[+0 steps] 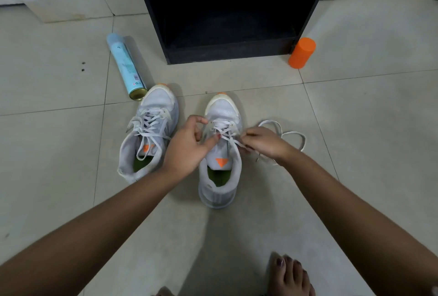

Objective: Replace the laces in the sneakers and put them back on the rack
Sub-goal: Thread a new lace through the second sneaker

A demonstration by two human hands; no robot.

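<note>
Two sneakers: a white-grey pair stands on the tiled floor [355,118], side by side but not touching, on the near side of the black rack [227,55].
Left sneaker [148,133]: long axis slants from the heel at near left to the toe at far right; the orange-tipped toe points toward the rack; laced in white, with the ends lying loose over the tongue.
Right sneaker [221,153]: long axis runs almost straight near to far, toe far, heel toward the person.
Lace [226,132]: white, crossed over the right sneaker's eyelets; its slack loops on the floor to the right of the shoe, and one end trails out under the right wrist.
Left hand [189,144]: fingers curled at the right sneaker's left eyelet row, thumb tip on the tongue; whether any lace sits inside the curl cannot be told.
Right hand [263,140]: fingertips closed in a pinch on the lace at the right eyelet row.
Hidden: the hands cover part of the right sneaker's lacing; the rack's top is cut off by the frame edge.
Openings: each sneaker shows a green insole inside; the rack's lower bay is dark and its contents are not discernible.
Spray can [125,65]: pale blue, lying flat, metal base just beside the left sneaker's toe, cap end far; its print is too small to read.
Orange cylinder [302,52]: stands by the rack's near right corner.
Bare foot [291,276]: at the near edge, partly cut off.
</note>
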